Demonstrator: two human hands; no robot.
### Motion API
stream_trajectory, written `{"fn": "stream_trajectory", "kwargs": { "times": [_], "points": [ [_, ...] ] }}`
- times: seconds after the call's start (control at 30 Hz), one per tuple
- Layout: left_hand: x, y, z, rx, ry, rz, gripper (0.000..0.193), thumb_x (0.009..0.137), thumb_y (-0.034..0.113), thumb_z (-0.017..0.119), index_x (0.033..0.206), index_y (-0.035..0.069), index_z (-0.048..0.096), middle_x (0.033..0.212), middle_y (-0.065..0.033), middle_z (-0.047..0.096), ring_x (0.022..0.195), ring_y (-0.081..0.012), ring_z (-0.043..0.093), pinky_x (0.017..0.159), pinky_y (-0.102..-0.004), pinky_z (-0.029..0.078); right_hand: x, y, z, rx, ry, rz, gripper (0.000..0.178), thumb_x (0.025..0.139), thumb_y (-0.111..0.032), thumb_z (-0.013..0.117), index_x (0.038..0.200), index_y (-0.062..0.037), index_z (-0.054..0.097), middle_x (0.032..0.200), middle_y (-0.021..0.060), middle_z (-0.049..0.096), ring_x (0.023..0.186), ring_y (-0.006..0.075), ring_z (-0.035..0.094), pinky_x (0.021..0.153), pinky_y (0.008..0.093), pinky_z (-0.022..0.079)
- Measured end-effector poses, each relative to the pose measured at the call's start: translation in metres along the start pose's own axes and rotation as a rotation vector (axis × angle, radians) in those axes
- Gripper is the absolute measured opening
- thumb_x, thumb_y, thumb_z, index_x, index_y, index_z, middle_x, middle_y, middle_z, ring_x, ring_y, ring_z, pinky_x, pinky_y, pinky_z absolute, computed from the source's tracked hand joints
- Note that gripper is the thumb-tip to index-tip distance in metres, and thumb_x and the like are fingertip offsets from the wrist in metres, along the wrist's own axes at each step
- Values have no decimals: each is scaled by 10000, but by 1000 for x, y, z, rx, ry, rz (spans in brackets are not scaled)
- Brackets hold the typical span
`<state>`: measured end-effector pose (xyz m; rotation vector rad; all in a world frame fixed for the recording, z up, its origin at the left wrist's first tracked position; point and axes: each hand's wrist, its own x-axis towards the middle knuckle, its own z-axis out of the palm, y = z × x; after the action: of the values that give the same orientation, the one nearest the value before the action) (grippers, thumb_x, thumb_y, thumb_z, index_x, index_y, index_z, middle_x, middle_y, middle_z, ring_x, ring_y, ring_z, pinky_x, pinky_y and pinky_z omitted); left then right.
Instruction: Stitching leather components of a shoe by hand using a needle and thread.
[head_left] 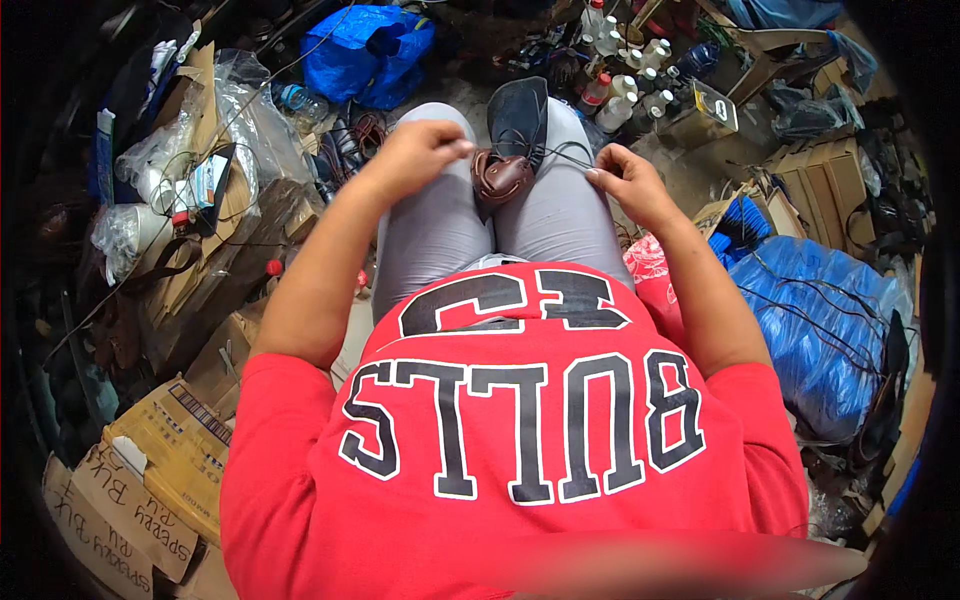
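Observation:
Between my knees is a shoe with a brown leather upper point(503, 180) and a flat dark sole point(517, 108). A thin dark cord point(568, 158) runs from the shoe to my right hand point(632, 186), which pinches it between thumb and fingers over my right thigh. My left hand point(424, 156) is above my left knee, left of the shoe and apart from it. Its fingers are curled together, and what they hold, if anything, is too small to make out.
A blue plastic bag point(368, 55) lies beyond my knees. Several bottles point(628, 75) stand at the far right, near a clear-sided container point(708, 112). A large blue bundle point(820, 330) sits by my right elbow. Clear plastic point(245, 100) and flattened cardboard point(180, 450) crowd the left.

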<state>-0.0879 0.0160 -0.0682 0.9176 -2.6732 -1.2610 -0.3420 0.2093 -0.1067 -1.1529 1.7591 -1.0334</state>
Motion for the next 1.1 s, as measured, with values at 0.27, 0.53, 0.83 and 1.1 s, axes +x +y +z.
{"fn": "stream_trajectory", "kwargs": {
  "times": [0.27, 0.53, 0.83, 1.1],
  "points": [
    [-71, -145, -116, -194, 440, -160, 242, 892, 257, 593, 823, 28, 626, 755, 15, 576, 751, -90, 505, 721, -239, 388, -32, 70, -110, -633, 294, -4, 182, 813, -139, 656, 848, -18, 524, 737, 119, 575, 673, 174, 534, 635, 315, 443],
    [-39, -114, -97, 197, 743, -196, 372, 858, 258, 618, 1176, 66, 609, 1114, -147, 635, 1043, -213, 597, 907, -313, 434, -31, 87, -145, -110, 386, 497, 274, 890, -145, 547, 1149, -107, 626, 734, -25, 548, 619, 72, 455, 558, 208, 379],
    [76, 61, 14, 230, 6, 410, 511, 647, 200, 801, 1101, 111, 583, 1072, -116, 581, 1022, -305, 561, 869, -367, 451, 44, -31, -11, -191, -41, -282, 123, 726, 5, 704, 848, -14, 693, 832, 51, 642, 758, 117, 604, 702, 257, 485],
    [101, 54, 10, 328, -300, 361, 285, 651, 235, 792, 851, 58, 693, 928, -95, 588, 913, -265, 578, 798, -344, 459, 49, -31, -8, -217, -105, -280, 128, 717, -1, 707, 832, -55, 704, 815, 17, 587, 758, 112, 592, 711, 241, 480]
  ]
}}
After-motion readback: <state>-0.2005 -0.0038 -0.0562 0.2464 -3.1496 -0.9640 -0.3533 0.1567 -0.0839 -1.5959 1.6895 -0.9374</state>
